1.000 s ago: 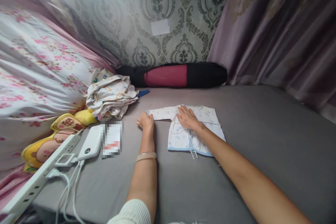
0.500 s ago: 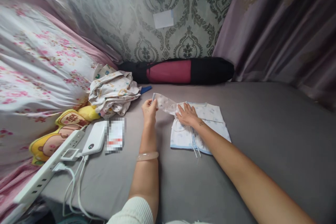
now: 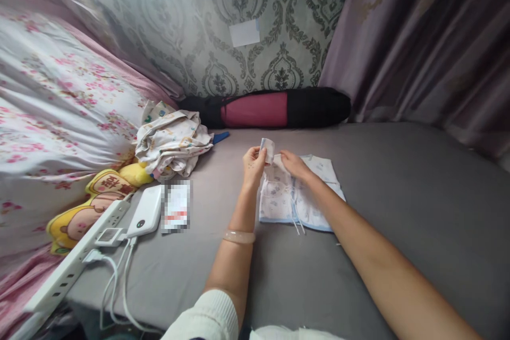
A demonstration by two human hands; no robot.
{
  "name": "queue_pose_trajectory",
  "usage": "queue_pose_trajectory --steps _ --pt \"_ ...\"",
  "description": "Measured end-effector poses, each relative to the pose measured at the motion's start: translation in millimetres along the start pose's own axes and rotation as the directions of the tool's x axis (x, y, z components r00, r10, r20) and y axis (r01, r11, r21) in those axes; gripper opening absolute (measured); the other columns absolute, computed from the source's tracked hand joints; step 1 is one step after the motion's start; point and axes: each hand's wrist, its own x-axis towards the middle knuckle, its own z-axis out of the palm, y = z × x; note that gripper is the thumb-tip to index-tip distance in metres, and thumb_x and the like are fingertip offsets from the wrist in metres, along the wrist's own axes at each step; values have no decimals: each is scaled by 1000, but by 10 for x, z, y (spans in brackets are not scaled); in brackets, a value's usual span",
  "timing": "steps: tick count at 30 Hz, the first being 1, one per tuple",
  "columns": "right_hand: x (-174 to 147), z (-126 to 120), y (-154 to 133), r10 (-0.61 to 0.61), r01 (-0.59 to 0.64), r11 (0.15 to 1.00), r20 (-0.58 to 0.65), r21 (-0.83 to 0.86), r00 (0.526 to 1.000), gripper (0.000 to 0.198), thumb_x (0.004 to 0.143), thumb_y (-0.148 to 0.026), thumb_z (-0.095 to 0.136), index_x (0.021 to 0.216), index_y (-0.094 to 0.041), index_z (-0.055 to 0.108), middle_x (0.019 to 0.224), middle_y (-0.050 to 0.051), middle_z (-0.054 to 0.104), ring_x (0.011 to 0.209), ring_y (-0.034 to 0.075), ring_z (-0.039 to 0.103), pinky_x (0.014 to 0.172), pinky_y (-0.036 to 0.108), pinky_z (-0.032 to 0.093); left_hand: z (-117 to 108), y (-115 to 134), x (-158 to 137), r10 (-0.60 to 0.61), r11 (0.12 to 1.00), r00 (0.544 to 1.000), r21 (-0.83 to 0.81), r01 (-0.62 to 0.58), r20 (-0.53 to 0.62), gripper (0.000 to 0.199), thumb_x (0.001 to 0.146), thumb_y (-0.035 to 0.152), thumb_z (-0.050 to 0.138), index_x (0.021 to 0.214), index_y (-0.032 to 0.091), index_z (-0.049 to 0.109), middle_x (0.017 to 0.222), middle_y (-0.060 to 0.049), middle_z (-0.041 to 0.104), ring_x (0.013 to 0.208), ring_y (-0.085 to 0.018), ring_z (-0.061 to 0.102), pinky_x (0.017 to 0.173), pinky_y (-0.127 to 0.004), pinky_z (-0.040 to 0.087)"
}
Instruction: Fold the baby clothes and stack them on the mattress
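A small white baby shirt point(image 3: 279, 204) with pale blue prints, blue edging and white tie strings lies on the grey sheet in front of me. My left hand point(image 3: 254, 164) is closed on the cuff end of its left-side sleeve, which is lifted and bent back toward the body of the shirt. At the top of the shirt, by the shoulder of that same sleeve, my right hand point(image 3: 295, 166) rests with its fingers curled in on the fabric. Its fingertips are partly hidden. The right-side sleeve is folded across the shirt and partly covered by my right forearm.
On the left lie a crumpled printed cloth point(image 3: 173, 138), a yellow plush toy point(image 3: 75, 223), a white power bank point(image 3: 145, 211), a power strip point(image 3: 66, 271) with cables and a blurred paper packet point(image 3: 176, 206). A black and red long bag point(image 3: 255, 110) lies along the wall.
My left hand has carried the sleeve end rightward, so the stretched-out sleeve is now folded up. My right hand has gone from lying flat to curled at the shoulder, slightly further right.
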Motion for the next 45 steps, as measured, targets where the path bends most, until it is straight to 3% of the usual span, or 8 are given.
queue_pose_trajectory --steps 2,4,8,19,27,33,37,45 --pt "-68 -111 137 155 -141 913 -7 383 988 47 97 -26 25 136 -16 50 134 10 58 116 21 58 98 34 45 38 -23 -22 -13 1000 999 -15 14 35 35 76 44 69 88 11 62 69 -2 63 60 -11 60 55 -22 52" --pt "-177 -194 253 269 -253 664 90 704 959 40 96 -23 32 129 -14 52 123 14 64 98 19 68 85 33 53 61 -48 -41 -23 999 997 -29 25 77 36 76 44 69 89 12 62 70 -2 64 62 -11 61 57 -23 54" --pt "-399 -234 393 315 -340 311 241 888 918 18 92 -19 45 104 -12 57 93 14 72 72 17 71 62 27 56 110 -131 -80 -40 998 990 -50 47 133 34 75 43 71 87 13 62 72 -2 64 65 -12 62 58 -24 55" --pt "-469 -200 319 322 -398 149 336 905 885 50 101 -48 24 104 -13 59 84 12 72 62 18 68 52 26 53 251 -245 -240 -2 998 950 61 -18 312 34 90 42 53 103 13 63 100 -12 70 93 -18 67 81 -30 53" --pt "-463 -148 414 423 -325 301 180 896 888 12 93 -22 53 84 -14 56 72 5 67 59 13 67 45 19 51 -52 -432 -2 65 939 998 338 -65 12 29 87 15 41 111 13 58 92 -9 72 93 -17 66 88 -34 50" --pt "-445 -91 496 422 -295 632 2 717 907 11 90 -21 50 85 -16 58 69 2 64 55 11 62 38 16 35 -86 -592 -31 80 713 970 667 -218 231 43 84 13 47 126 17 55 118 -10 67 116 -23 56 102 -40 41" --pt "-481 -147 532 394 -321 880 -161 350 905 16 87 -28 52 90 -18 63 83 6 69 75 18 67 55 22 44 -67 -623 -108 -6 550 938 785 -286 346 56 83 14 49 138 20 46 137 -9 56 134 -29 39 110 -46 31" --pt "-597 -229 404 399 -422 901 -190 -98 897 32 90 -37 49 114 -18 60 107 14 68 102 27 63 80 33 45 -64 -599 -165 -87 434 925 850 -298 369 56 87 14 40 141 26 39 146 -7 46 142 -31 26 111 -56 22"
